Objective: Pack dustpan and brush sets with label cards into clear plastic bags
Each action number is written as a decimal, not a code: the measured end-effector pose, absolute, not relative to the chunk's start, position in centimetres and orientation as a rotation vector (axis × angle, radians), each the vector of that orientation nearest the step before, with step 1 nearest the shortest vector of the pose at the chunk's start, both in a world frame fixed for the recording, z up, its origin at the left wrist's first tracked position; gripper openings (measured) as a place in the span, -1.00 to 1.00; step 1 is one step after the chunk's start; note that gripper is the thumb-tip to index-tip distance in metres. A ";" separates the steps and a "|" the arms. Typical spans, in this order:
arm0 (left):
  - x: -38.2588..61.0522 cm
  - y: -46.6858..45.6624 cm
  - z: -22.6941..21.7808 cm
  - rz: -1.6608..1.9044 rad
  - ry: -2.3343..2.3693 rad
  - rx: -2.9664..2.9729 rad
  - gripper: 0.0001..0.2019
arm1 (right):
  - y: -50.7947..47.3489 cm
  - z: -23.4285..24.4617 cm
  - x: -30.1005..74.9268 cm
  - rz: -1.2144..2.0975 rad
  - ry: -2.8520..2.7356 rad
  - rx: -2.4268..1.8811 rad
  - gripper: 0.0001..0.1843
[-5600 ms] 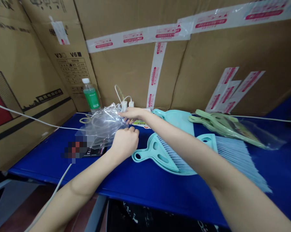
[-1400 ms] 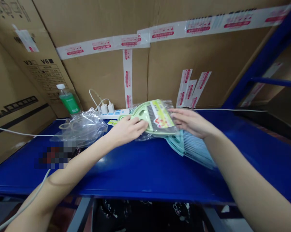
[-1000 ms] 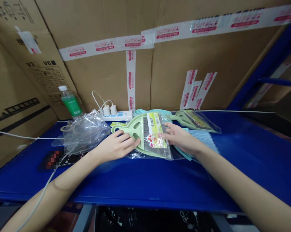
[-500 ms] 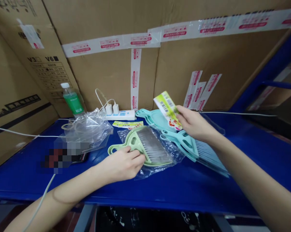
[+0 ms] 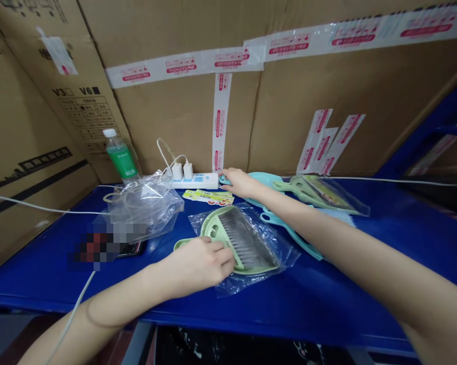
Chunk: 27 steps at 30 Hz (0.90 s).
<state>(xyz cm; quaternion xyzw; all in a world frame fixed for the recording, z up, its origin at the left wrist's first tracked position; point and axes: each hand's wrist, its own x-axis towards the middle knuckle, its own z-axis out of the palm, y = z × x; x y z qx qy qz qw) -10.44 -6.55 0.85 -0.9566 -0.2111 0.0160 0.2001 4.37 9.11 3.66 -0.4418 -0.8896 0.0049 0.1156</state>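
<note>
We note the left hand (image 5: 205,261) low over the handle end of a green dustpan and brush (image 5: 225,237), fingers curled; whether they grip or only press, we cannot tell. The set lies bristles up on clear wrapping (image 5: 289,256), mid-table, on the blue tabletop (image 5: 319,314). Right hand (image 5: 239,182) reaches to the rear, fingers partly bent, beside printed cards (image 5: 207,196) and the near end of a white power strip (image 5: 203,181); we cannot make out whether it pinches anything. Behind the right forearm we log a turquoise dustpan (image 5: 266,178) and, farther right, a second green set (image 5: 312,193) in its bag. At left: crumpled plastic (image 5: 152,200) and a green-labelled bottle (image 5: 122,161) against cardboard (image 5: 167,111).
</note>
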 end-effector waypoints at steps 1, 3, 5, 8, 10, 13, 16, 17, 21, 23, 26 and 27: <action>-10.4 -6.5 0.8 0.056 -0.602 -2.676 -0.88 | 8.8 3.8 5.0 -0.033 -2.611 -1.303 -0.64; -10.4 -6.6 0.8 0.067 -0.624 -2.685 -0.88 | 7.7 4.1 6.7 -0.114 -2.632 -1.342 -0.67; -10.4 -6.6 0.9 0.065 -0.637 -2.699 -0.89 | 6.2 4.1 8.9 -0.167 -2.676 -1.394 -0.74; -10.4 -6.8 1.4 0.086 -0.680 -2.725 -0.89 | 4.1 3.5 11.7 -0.203 -2.751 -1.442 -0.77; -10.5 -7.0 1.8 0.127 -0.725 -2.746 -0.87 | 3.1 2.8 12.8 -0.229 -2.790 -1.463 -0.75; -10.7 -7.2 2.5 0.184 -0.777 -2.781 -0.83 | 2.3 2.0 13.4 -0.245 -2.793 -1.495 -0.69; -10.8 -7.2 2.8 0.195 -0.803 -2.796 -0.79 | 1.8 1.4 13.5 -0.315 -2.738 -1.525 -0.67; -10.8 -7.2 2.8 0.193 -0.803 -2.799 -0.79 | 1.6 1.2 13.5 -0.374 -2.719 -1.523 -0.67; -10.7 -7.1 2.9 0.197 -0.815 -2.796 -0.78 | 1.4 0.3 13.8 -0.594 -2.714 -1.523 -0.76; -10.7 -7.1 2.9 0.198 -0.829 -2.799 -0.78 | 1.4 -0.1 14.0 -0.607 -2.725 -1.540 -0.79; -10.9 -7.1 2.8 0.177 -0.821 -2.820 -0.79 | 1.3 -0.5 14.4 -0.592 -2.731 -1.544 -0.80; -10.9 -7.1 2.7 0.168 -0.817 -2.825 -0.79 | 1.2 -0.6 14.6 -0.587 -2.734 -1.544 -0.81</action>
